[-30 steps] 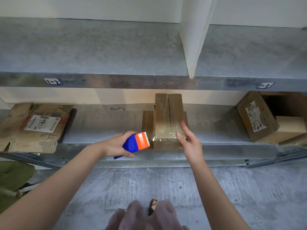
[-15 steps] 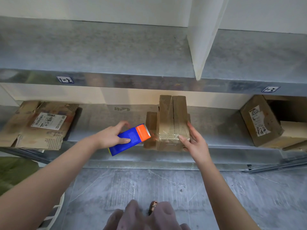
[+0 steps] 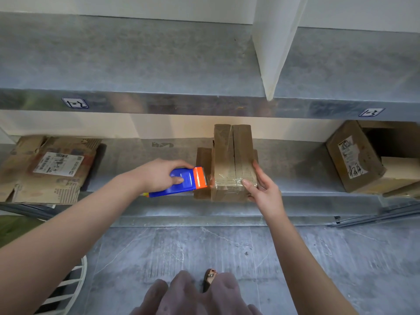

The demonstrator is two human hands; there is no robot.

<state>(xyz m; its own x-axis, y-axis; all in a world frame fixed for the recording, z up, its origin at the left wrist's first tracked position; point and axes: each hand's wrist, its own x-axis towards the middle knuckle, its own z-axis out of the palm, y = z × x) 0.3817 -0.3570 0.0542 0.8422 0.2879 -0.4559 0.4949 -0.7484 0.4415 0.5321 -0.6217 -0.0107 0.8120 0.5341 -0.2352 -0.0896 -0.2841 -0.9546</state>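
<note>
A small brown cardboard box (image 3: 229, 155) stands near the front edge of the lower metal shelf (image 3: 295, 178), its top flaps closed with a seam down the middle and clear tape across its near end. My left hand (image 3: 159, 176) grips a blue and orange tape dispenser (image 3: 181, 181), whose orange toothed end touches the box's left near side. My right hand (image 3: 261, 187) holds the box's right near corner, thumb on top over the tape.
A flattened carton (image 3: 47, 169) with a white label lies at the shelf's left. An open labelled box (image 3: 363, 158) sits at the right. The upper shelf (image 3: 159, 64) with a white divider (image 3: 272, 46) overhangs. Below are grey floor, my foot (image 3: 210, 278) and a white wire rack (image 3: 66, 292).
My left hand has brought the dispenser rightward until its orange end meets the box's left side. My right hand stays on the box's right near corner.
</note>
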